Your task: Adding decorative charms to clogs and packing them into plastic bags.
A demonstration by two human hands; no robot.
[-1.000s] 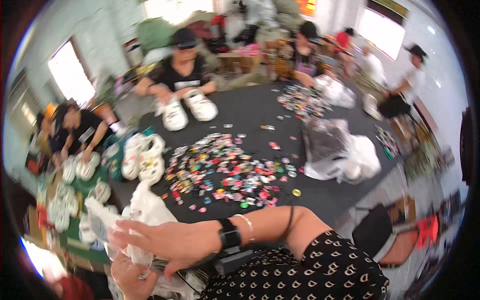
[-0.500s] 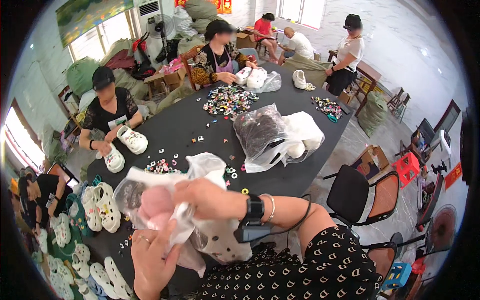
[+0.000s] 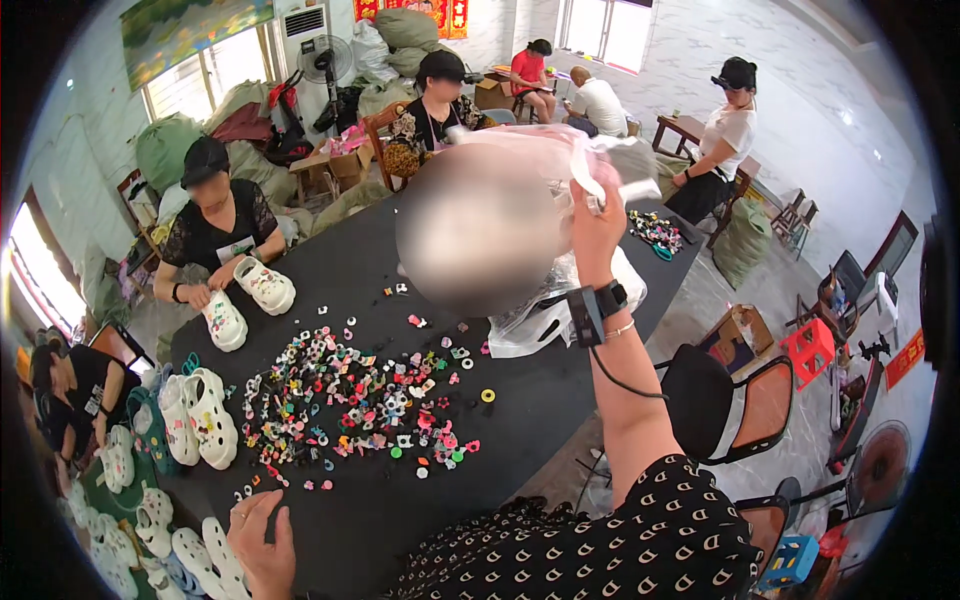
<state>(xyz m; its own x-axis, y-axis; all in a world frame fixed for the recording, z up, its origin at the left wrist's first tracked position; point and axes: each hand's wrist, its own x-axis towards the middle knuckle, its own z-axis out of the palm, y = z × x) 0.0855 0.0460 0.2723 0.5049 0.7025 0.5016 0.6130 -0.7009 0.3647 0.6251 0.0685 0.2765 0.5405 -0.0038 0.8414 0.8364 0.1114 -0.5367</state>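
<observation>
Pink-and-white plastic showed in the head view: a bag (image 3: 545, 150), partly blurred, held above the far part of the tabletop (image 3: 525, 420). The right hand (image 3: 598, 235) had its fingers closed on the bag's gathered edge, perhaps to hold it clear of the loose charms (image 3: 365, 405). The left hand (image 3: 262, 548) was near them, fingers loosely curled, thumb apart, gripping nothing visible. White clogs (image 3: 210, 425) stood side by side, seemingly paired. Red banners (image 3: 425, 12) bore characters; no print was legible on the bag.

Bright daylight from windows (image 3: 605, 35) — centre heavily blurred — dark, bending edges.
</observation>
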